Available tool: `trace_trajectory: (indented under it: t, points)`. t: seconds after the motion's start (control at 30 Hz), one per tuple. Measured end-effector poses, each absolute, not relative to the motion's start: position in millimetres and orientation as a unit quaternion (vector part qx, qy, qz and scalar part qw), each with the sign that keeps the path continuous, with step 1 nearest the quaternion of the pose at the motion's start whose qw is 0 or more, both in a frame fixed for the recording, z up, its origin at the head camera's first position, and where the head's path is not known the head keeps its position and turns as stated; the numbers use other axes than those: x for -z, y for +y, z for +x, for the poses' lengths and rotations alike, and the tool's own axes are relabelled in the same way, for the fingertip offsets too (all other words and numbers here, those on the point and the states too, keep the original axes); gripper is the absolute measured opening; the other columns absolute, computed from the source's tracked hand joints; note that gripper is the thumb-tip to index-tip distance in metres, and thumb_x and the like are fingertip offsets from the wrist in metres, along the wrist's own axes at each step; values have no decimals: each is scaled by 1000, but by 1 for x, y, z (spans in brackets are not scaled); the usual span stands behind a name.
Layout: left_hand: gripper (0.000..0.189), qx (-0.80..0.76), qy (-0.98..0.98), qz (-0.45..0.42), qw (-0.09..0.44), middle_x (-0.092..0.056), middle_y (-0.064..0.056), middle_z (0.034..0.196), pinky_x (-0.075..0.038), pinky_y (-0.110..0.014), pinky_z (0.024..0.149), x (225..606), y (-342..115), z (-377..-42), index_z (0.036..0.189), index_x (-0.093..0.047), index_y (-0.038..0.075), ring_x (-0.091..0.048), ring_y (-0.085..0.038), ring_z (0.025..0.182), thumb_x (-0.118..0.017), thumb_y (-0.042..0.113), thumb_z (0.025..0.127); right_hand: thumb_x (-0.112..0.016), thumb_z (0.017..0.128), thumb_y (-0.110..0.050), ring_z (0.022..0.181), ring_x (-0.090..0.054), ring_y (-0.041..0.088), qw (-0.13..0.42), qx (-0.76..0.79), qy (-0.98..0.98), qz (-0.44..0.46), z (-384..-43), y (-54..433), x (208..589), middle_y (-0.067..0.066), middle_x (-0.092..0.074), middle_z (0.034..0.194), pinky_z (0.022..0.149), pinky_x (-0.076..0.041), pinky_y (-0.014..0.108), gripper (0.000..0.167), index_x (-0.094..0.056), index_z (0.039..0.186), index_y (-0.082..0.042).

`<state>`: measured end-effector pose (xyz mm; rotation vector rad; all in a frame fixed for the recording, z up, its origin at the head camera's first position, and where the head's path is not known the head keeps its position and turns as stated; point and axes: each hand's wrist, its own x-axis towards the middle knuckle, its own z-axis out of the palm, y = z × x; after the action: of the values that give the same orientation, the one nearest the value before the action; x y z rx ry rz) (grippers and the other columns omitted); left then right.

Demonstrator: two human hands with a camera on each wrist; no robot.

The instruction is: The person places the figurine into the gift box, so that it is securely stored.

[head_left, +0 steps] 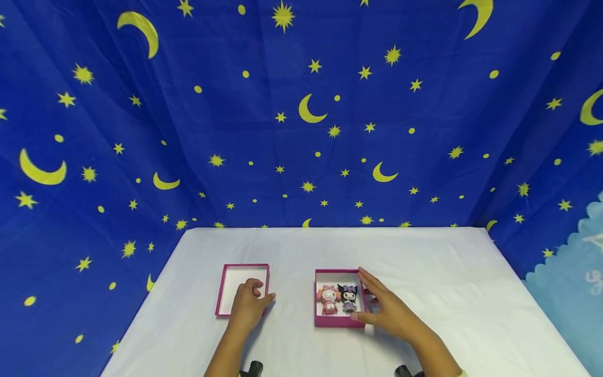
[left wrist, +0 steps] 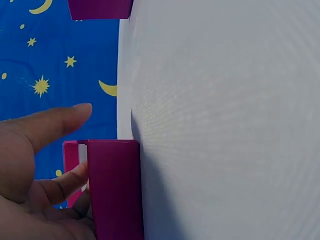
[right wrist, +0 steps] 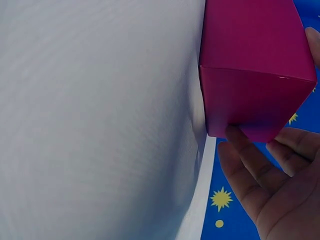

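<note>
A pink square box with a white inside sits on the table, holding two small figurines side by side. One figurine is pink and white, the other black and purple. My right hand spans the box's right side, thumb by the near corner and index fingertip by the far one. In the right wrist view, fingertips touch the pink wall. To the left lies a shallow pink-rimmed lid, white inside. Over its right side is my left hand, fingers bent loosely inside, thumb held apart from the wall.
A white cloth covers the table. Blue fabric with yellow moons and stars hangs behind and at the sides. A light blue panel shows at the far right. Two dark objects poke in at the bottom edge.
</note>
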<state>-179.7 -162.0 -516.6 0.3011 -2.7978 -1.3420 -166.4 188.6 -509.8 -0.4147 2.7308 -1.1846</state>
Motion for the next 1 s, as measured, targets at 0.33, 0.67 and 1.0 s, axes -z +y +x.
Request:
trace_trajectory:
  t: [0.33, 0.67, 1.0]
  points:
    - [21, 441, -893, 64, 58, -56, -6, 83, -44, -20, 59, 520, -163, -180, 103, -65, 0, -52, -10, 69, -72, 4, 84, -83, 77, -52, 143, -48, 29, 71, 396, 906, -133, -167, 188, 510, -4, -22, 170, 108, -51, 49, 103, -30, 161, -23]
    - [23, 463, -871, 95, 133, -61, -7, 90, -46, -16, 57, 511, -159, -178, 108, -69, -1, -51, -7, 73, -68, 0, 85, -82, 77, -56, 148, -41, 34, 72, 401, 903, -138, -168, 186, 511, -1, -22, 170, 111, -48, 53, 105, -29, 161, -22]
    - [30, 453, -866, 97, 189, -67, -11, 95, -46, -20, 62, 495, -156, -175, 119, -70, 1, -54, -13, 79, -68, 2, 89, -82, 78, -52, 148, -40, 32, 76, 409, 899, -138, -170, 179, 511, -1, -21, 170, 112, -47, 52, 103, -28, 161, -23]
